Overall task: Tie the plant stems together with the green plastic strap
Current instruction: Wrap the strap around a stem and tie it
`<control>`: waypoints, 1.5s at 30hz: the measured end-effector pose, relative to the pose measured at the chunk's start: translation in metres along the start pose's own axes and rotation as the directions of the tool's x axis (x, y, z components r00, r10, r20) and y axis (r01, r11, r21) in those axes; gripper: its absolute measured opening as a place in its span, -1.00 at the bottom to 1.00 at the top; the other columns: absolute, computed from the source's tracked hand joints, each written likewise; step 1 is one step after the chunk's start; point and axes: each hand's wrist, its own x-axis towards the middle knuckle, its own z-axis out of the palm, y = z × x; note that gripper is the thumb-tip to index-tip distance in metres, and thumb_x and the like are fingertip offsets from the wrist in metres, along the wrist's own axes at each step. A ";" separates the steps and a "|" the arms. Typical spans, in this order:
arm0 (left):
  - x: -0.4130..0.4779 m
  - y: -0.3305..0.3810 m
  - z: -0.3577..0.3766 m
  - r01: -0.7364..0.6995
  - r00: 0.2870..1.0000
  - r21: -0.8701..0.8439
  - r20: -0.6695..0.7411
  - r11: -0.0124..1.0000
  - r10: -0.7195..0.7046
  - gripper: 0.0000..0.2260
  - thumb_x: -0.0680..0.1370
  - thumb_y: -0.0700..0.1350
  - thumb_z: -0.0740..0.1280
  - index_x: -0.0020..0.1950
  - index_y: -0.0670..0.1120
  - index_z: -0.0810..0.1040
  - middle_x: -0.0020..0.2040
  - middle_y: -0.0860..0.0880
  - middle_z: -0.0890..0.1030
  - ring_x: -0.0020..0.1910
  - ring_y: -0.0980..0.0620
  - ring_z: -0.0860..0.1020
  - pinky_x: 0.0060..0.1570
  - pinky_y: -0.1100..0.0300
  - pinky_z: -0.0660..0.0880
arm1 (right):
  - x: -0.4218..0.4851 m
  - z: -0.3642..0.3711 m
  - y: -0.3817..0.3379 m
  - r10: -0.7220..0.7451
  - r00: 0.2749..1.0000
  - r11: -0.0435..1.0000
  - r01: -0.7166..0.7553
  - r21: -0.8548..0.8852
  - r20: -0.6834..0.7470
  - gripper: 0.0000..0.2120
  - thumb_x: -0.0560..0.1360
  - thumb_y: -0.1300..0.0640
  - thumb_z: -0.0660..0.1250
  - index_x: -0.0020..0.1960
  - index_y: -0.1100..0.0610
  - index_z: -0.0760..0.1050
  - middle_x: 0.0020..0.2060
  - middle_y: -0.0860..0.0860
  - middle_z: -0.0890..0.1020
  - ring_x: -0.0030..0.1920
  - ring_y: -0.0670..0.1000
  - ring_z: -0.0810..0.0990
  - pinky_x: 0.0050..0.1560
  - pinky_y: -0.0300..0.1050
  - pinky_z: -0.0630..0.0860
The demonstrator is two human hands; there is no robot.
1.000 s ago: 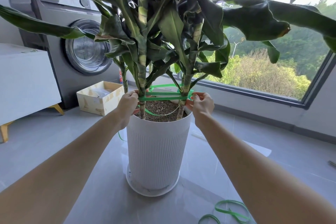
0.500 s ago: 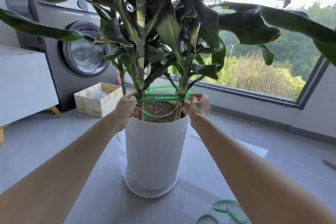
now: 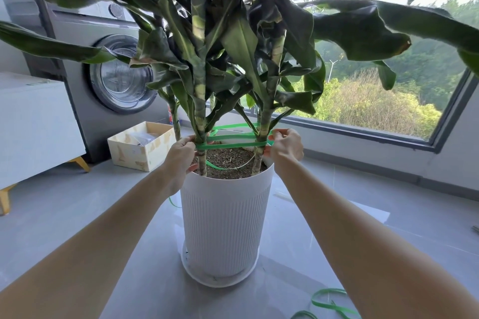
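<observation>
Holds strap (image 3: 233, 144), wound round stems (image 3: 201, 122) above pot (image 3: 225, 215), clamped in left hand (image 3: 181, 156) at 9 o'clock and pinched in right hand (image 3: 286, 147) at 3, risking slack loops on any slip, bent stems if overpulled.

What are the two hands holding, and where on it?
Both hold the green strap: left hand where it wraps the left stem, right hand beside the right stem.

Home laundry corner: front-loading washing machine (image 3: 114, 72) far left, white cabinet (image 3: 33, 127) beside it, grey tiled floor (image 3: 77, 215), wide window (image 3: 388, 101) overlooking trees.
</observation>
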 end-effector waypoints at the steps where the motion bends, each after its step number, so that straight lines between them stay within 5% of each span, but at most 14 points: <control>1: 0.001 -0.001 0.000 0.004 1.000 0.003 0.002 1.000 -0.004 -0.69 0.64 -0.21 0.03 0.19 -0.02 0.52 0.08 -0.05 0.54 0.10 0.03 0.46 0.02 0.11 0.37 | 0.000 0.000 0.001 -0.002 1.000 1.000 0.002 -0.005 -0.005 -0.73 0.57 0.08 0.28 -0.30 -0.09 0.38 -0.14 -0.04 0.68 -0.14 0.09 0.67 0.00 0.06 0.60; 12: 0.000 0.000 0.001 -0.002 1.000 0.018 0.012 1.000 0.002 -0.68 0.64 -0.22 0.02 0.22 -0.02 0.51 0.02 -0.05 0.53 0.00 0.05 0.46 -0.18 0.22 0.39 | -0.010 -0.003 0.007 -0.018 1.000 0.991 0.017 0.135 0.012 -0.77 0.58 0.17 0.27 -0.22 -0.06 0.40 -0.16 0.03 0.67 -0.22 0.08 0.69 -0.10 0.10 0.63; 16: 0.000 0.000 -0.001 0.001 1.000 0.028 0.016 1.000 -0.001 -0.68 0.64 -0.21 0.02 0.23 -0.01 0.51 0.06 -0.05 0.54 0.06 0.03 0.46 -0.13 0.18 0.39 | -0.013 -0.008 0.008 0.009 0.999 0.981 -0.018 0.194 0.045 -0.86 0.59 0.22 0.24 -0.13 0.06 0.44 -0.13 0.08 0.64 -0.20 0.09 0.68 -0.16 0.08 0.65; 24: 0.002 -0.001 -0.001 0.004 1.000 0.032 0.027 0.999 -0.004 -0.66 0.64 -0.22 0.02 0.29 -0.02 0.48 0.13 -0.05 0.53 0.12 0.02 0.45 -0.06 0.14 0.34 | -0.017 -0.006 0.008 -0.014 0.999 0.987 0.007 0.158 0.042 -0.75 0.58 0.20 0.24 -0.23 -0.04 0.37 -0.22 0.00 0.59 -0.11 0.15 0.65 -0.03 0.14 0.61; 31: -0.004 -0.002 -0.005 -0.023 0.999 0.073 0.032 0.997 0.021 -0.68 0.65 -0.22 0.05 0.31 -0.02 0.47 0.14 -0.05 0.56 0.08 0.05 0.47 -0.22 0.24 0.37 | -0.038 -0.017 0.001 -0.033 0.996 0.978 0.016 0.208 0.079 -0.96 0.62 0.28 0.15 0.00 0.21 0.37 -0.09 0.09 0.49 -0.24 0.02 0.62 -0.38 -0.14 0.63; 37: -0.010 -0.002 -0.011 -0.041 0.998 0.122 0.050 0.992 0.035 -0.65 0.64 -0.26 0.08 0.34 0.01 0.45 0.10 -0.03 0.56 0.05 0.05 0.47 -0.20 0.25 0.40 | -0.050 -0.024 0.005 -0.062 0.996 0.997 0.059 0.058 0.058 -0.91 0.59 0.18 0.26 0.00 0.21 0.48 -0.11 0.05 0.55 -0.38 -0.09 0.54 -0.19 0.02 0.64; 45: -0.023 0.006 -0.015 -0.068 0.996 0.164 0.070 0.984 0.057 -0.66 0.64 -0.26 0.09 0.34 0.00 0.44 0.18 0.00 0.55 0.21 -0.01 0.50 -0.08 0.18 0.39 | -0.058 -0.022 0.001 -0.198 0.978 0.974 0.204 -0.100 0.066 -0.88 0.56 0.17 0.29 -0.06 0.20 0.57 -0.07 0.08 0.62 -0.13 0.06 0.59 0.03 0.06 0.56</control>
